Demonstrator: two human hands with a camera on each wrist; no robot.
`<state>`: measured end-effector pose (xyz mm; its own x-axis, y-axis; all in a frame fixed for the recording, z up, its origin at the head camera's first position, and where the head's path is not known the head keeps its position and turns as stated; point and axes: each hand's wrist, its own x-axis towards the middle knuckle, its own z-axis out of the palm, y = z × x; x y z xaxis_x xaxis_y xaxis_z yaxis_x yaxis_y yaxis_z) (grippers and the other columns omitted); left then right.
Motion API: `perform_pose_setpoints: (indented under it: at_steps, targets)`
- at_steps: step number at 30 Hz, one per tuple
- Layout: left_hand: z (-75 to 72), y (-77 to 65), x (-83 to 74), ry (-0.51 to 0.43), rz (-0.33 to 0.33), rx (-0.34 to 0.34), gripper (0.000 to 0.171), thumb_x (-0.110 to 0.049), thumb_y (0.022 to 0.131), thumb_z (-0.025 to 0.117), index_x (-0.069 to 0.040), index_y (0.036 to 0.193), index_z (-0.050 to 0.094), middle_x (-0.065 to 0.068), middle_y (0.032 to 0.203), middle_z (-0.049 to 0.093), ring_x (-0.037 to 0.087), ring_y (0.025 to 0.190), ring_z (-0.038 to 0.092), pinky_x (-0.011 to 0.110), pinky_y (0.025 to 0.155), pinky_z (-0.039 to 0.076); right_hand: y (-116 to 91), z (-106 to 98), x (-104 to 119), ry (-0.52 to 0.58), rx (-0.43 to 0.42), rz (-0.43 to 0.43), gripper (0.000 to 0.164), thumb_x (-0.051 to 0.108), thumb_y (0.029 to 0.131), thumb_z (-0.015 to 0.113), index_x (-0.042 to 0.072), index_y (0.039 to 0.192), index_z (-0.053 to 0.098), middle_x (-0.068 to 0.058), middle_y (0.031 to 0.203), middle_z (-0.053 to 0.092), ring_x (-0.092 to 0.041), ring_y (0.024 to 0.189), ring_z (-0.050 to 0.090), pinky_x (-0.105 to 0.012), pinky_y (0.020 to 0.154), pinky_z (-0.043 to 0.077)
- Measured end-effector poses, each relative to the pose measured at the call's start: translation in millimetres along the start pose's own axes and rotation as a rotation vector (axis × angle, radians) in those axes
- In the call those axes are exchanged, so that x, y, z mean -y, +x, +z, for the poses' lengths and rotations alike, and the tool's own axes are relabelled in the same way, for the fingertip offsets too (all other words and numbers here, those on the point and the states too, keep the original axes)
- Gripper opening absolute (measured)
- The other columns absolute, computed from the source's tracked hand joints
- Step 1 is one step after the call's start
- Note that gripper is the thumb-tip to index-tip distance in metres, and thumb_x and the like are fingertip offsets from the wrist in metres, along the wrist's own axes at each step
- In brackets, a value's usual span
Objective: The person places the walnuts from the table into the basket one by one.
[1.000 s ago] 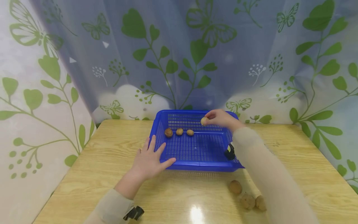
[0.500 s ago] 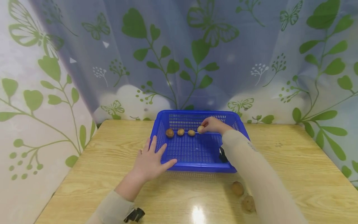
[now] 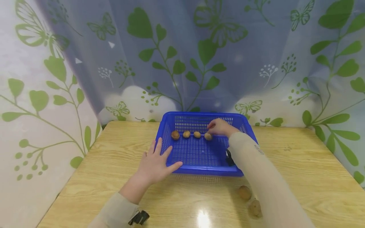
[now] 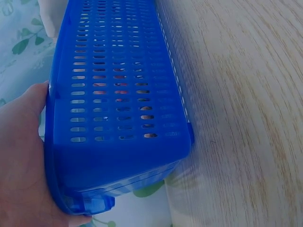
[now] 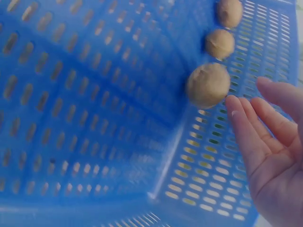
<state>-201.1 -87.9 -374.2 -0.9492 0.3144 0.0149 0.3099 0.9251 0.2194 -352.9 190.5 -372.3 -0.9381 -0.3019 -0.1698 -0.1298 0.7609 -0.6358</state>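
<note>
A blue plastic basket stands on the table with several brown, walnut-like nuts in a row along its back wall. My left hand rests with spread fingers on the basket's near left corner, and the left wrist view shows it at the rim. Inside the basket, my right hand is just by the rightmost nut. In the right wrist view its extended fingertips lie beside that nut with nothing between them. A darker nut sits at the row's left end.
Two more brown round nuts, one behind the other, lie on the wooden table by the right sleeve. A leaf-patterned curtain hangs behind the basket.
My right hand has lowered a nut to the right end of the row and let go of it. The left hand has stayed on the basket's corner.
</note>
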Motion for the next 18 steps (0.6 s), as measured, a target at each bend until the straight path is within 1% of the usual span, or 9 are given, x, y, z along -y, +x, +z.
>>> perform_pose_setpoints:
  at_steps: [2, 6, 9, 13, 15, 18]
  targets:
    - [0.3, -0.4, -0.1, -0.006, 0.006, -0.007, 0.084, -0.074, 0.084, 0.034, -0.015, 0.143, 0.04, 0.022, 0.152, 0.009, 0.042, 0.138, 0.003, 0.066, 0.099, 0.021, -2.7, -6.5, 0.5, 0.003, 0.003, -0.016, 0.036, 0.006, 0.087, 0.06, -0.012, 0.119, 0.055, -0.024, 0.115, 0.059, -0.033, 0.101, 0.059, -0.037, 0.084, 0.049]
    - [-0.8, -1.7, 1.7, -0.01, -0.002, 0.0, 0.084, -0.073, 0.084, 0.035, -0.014, 0.143, 0.039, 0.022, 0.153, 0.008, 0.042, 0.138, 0.002, 0.067, 0.099, 0.02, -7.8, -22.4, 4.4, 0.041, 0.012, -0.052, 0.04, 0.008, 0.09, 0.06, -0.012, 0.124, 0.051, -0.026, 0.12, 0.056, -0.035, 0.106, 0.057, -0.039, 0.086, 0.048]
    - [-2.4, -2.1, 2.4, -0.016, -0.007, 0.008, 0.084, -0.073, 0.084, 0.035, -0.015, 0.145, 0.037, 0.022, 0.153, 0.007, 0.042, 0.138, 0.002, 0.066, 0.1, 0.019, -17.0, -35.9, 8.2, 0.048, 0.011, -0.097, 0.042, 0.01, 0.09, 0.06, -0.011, 0.126, 0.049, -0.025, 0.123, 0.055, -0.036, 0.111, 0.054, -0.041, 0.091, 0.045]
    - [-3.3, -1.9, 2.1, -0.029, -0.006, 0.023, 0.086, -0.074, 0.084, 0.034, -0.016, 0.147, 0.031, 0.023, 0.153, 0.003, 0.041, 0.139, 0.0, 0.065, 0.102, 0.017, -39.2, -50.5, 10.9, 0.017, -0.009, -0.157, 0.043, 0.014, 0.091, 0.06, -0.01, 0.125, 0.051, -0.024, 0.122, 0.056, -0.037, 0.114, 0.051, -0.046, 0.096, 0.039]
    - [-3.5, -1.6, 1.1, -0.036, -0.01, 0.038, 0.087, -0.074, 0.084, 0.034, -0.017, 0.148, 0.028, 0.023, 0.153, 0.001, 0.04, 0.139, -0.001, 0.064, 0.103, 0.016, -53.1, -54.8, 10.1, 0.022, -0.013, -0.181, 0.042, 0.016, 0.092, 0.06, -0.009, 0.125, 0.051, -0.024, 0.122, 0.056, -0.038, 0.116, 0.049, -0.048, 0.098, 0.037]
    - [-3.6, -1.1, 0.4, -0.038, -0.021, 0.046, 0.087, -0.075, 0.084, 0.034, -0.016, 0.148, 0.028, 0.023, 0.153, 0.001, 0.04, 0.139, -0.001, 0.063, 0.104, 0.013, -76.9, -57.6, 8.2, 0.038, -0.013, -0.184, 0.042, 0.021, 0.093, 0.059, -0.006, 0.125, 0.053, -0.022, 0.123, 0.056, -0.037, 0.117, 0.048, -0.051, 0.098, 0.036]
